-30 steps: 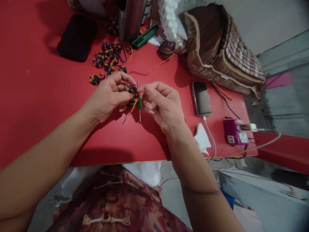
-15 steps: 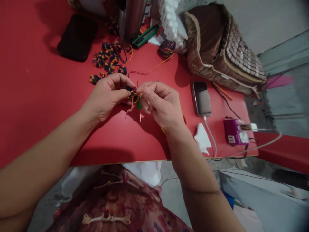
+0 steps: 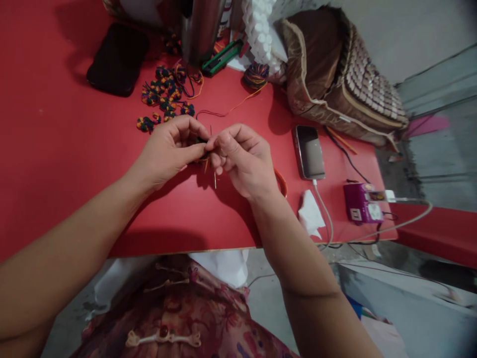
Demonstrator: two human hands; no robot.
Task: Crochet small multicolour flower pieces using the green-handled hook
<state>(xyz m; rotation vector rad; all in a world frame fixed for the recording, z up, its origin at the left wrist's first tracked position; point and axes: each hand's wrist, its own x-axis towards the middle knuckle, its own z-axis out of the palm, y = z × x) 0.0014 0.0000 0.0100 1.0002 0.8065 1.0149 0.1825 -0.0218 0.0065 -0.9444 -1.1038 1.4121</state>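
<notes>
My left hand (image 3: 167,149) pinches a small dark and orange yarn piece (image 3: 202,140) between thumb and forefinger, and most of the piece is covered by fingers. Right against it, my right hand (image 3: 242,154) is closed, its thumb and forefinger pressed together at the yarn. A slim metal rod (image 3: 215,180), which looks like a crochet hook, sticks out above and below the right fingers; its green grip is hidden now. Small multicoloured yarn clusters (image 3: 164,89) lie beyond my left hand. Orange and purple yarn (image 3: 238,104) runs from a wound ball (image 3: 256,75).
A black phone-like slab (image 3: 118,58) lies far left. A metal flask (image 3: 201,32), green cutter (image 3: 222,58) and brown bag (image 3: 339,69) stand at the back. To the right are a charging phone (image 3: 310,151), white tissue (image 3: 311,215), orange ring (image 3: 281,181) and purple power box (image 3: 361,203).
My right hand has shifted slightly left, closer to my left fingers. The green grip and the orange yarn loop, visible before, are now mostly covered by the fingers.
</notes>
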